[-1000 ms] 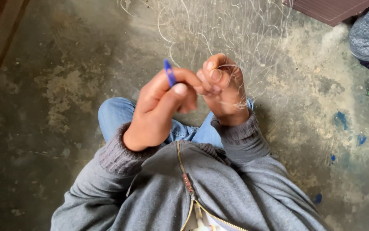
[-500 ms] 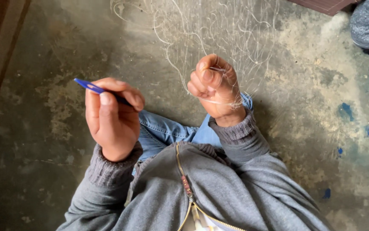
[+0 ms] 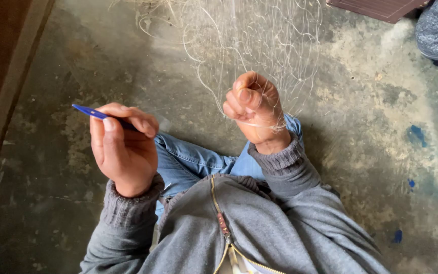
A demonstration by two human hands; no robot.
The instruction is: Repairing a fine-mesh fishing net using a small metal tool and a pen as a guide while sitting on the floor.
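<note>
netting (image 3: pixel 259 45) of thin pale line hangs in front of the person over the concrete floor (image 3: pixel 51 167). it looks light, limp and quick to tangle, best taken by a gathered bunch. right hand (image 3: pixel 254 114) is clenched on such a bunch; left hand (image 3: pixel 125 147) pinches a slim blue needle (image 3: pixel 89 111) off to the side. single strands are hard to make out, and the net's top is cut off.
</note>
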